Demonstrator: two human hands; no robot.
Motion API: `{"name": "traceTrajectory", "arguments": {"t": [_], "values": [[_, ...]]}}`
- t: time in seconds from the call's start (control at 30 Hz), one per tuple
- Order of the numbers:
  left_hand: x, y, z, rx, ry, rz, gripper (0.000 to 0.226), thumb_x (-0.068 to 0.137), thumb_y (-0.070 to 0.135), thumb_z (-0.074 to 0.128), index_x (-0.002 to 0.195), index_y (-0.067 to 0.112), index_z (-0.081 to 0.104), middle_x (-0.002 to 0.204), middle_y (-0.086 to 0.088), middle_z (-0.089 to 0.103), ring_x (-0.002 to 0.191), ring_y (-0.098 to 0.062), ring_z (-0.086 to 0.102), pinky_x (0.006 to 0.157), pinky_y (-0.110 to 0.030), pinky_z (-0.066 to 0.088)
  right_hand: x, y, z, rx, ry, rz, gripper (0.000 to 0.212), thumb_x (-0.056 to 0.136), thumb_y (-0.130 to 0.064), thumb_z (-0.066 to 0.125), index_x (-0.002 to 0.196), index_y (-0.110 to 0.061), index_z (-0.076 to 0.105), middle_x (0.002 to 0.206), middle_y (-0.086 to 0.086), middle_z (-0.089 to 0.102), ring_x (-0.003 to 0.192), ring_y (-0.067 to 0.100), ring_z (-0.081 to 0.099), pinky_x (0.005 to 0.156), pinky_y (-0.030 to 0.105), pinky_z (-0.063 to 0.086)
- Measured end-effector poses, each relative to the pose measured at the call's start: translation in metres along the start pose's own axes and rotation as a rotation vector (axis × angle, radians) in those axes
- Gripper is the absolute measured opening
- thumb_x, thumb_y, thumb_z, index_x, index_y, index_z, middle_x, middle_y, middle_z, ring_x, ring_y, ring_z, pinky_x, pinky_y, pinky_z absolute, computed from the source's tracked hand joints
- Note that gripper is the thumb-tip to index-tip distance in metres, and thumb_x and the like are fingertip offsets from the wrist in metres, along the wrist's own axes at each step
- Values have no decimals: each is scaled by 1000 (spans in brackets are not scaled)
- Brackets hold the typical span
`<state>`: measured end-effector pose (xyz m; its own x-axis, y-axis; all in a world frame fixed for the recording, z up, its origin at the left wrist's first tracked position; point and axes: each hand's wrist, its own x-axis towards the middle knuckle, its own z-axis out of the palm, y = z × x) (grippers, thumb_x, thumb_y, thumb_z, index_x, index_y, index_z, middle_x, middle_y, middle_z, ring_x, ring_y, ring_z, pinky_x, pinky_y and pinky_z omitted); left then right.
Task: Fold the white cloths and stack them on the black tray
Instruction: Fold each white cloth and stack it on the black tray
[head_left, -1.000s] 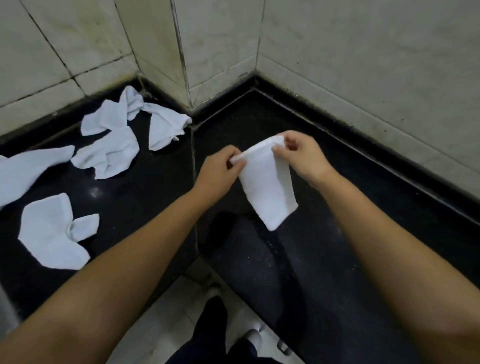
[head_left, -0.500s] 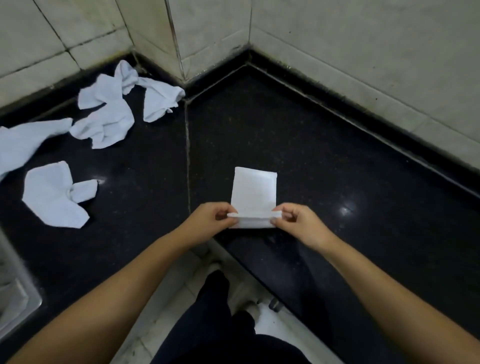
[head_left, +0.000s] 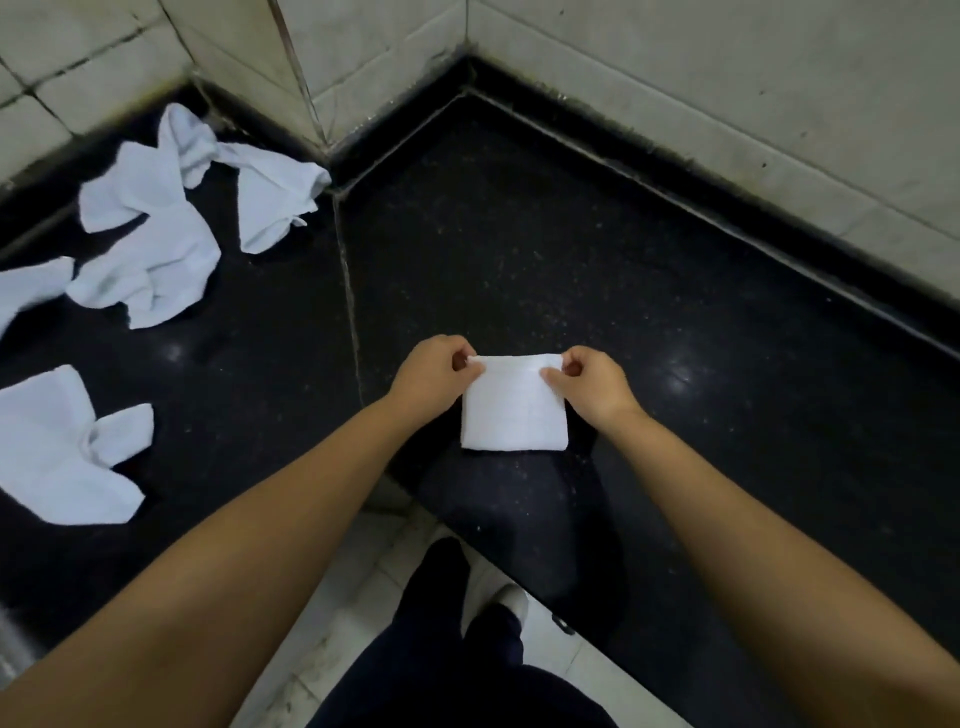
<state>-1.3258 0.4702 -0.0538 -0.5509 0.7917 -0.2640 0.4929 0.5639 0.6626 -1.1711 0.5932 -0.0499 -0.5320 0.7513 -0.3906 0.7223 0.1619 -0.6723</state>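
Folded cloth (head_left: 513, 410) on black counter (head_left: 623, 291), far corners pinched by both hands.

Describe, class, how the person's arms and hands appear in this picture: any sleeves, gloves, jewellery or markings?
Both forearms are bare, with no sleeve in view. The left hand and right hand wear no gloves, and no rings, watch, bracelet or markings are visible.

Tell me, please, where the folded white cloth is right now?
In the head view, the folded white cloth lies on the black counter near its front edge, between the left hand and right hand.
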Motion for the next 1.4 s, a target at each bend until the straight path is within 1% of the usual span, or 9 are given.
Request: {"name": "traceTrajectory", "arguments": {"t": [0.13,0.3,0.43,0.53,0.67,0.83,1.07,1.23,1.4], "values": [[7,-5,8,163,23,54,11,89,27,58,94,17,58,89,4,49,94,-17,51,86,-34,45,1,-4,8,-235,20,50,14,92,-28,54,90,-15,51,90,2,58,81,20,54,68,31,43],[-7,-10,11,209,114,-64,29,90,39,54,107,16,49,107,-1,54,103,-20,51,89,-35,39,-8,-3,10,-461,82,58,37,94,-35,50,119,-8,50,119,12,55,107,30,55,90,42,46],[-15,-7,19,357,20,-154,50,91,52,44,120,11,49,123,-8,49,117,-25,45,99,-43,36,-17,-10,22,-602,72,119,42,94,-37,48,124,-7,47,124,12,53,114,29,52,95,40,41],[-11,3,24,441,-34,-144,45,92,40,48,126,11,46,130,-9,43,122,-27,39,100,-42,33,-16,-20,33,-625,73,165,34,94,-25,46,122,-6,47,125,12,55,115,28,52,96,39,38],[-14,14,23,343,-28,-90,28,94,27,48,117,12,53,124,-8,47,116,-26,44,97,-39,36,-14,-26,27,-319,8,324,32,93,-20,46,122,-7,50,122,11,57,112,28,56,96,38,42],[-25,47,15,-263,-123,-4,5,89,13,52,90,13,47,77,2,51,73,-14,48,57,-22,37,-38,2,-13,191,78,350,16,83,-13,56,98,-6,61,90,7,60,85,22,59,70,32,48],[-79,164,66,-654,-622,123,30,92,10,54,122,8,53,116,-11,66,102,-21,66,83,-35,55,-163,80,-91,849,325,241,28,85,-3,49,106,-7,67,104,12,71,93,23,68,80,37,56],[-184,249,152,-685,-1061,183,31,95,7,45,124,-1,55,117,-17,65,104,-27,63,88,-37,50,-305,170,-128,1221,461,278,20,92,-17,53,107,-12,64,102,6,70,92,22,68,76,35,55],[-302,313,249,-612,-1289,219,35,94,8,45,127,-4,52,128,-25,57,117,-36,56,95,-45,44,-453,267,-144,1568,665,262,44,90,-27,61,128,-5,55,128,16,61,114,33,61,81,43,56]]}}
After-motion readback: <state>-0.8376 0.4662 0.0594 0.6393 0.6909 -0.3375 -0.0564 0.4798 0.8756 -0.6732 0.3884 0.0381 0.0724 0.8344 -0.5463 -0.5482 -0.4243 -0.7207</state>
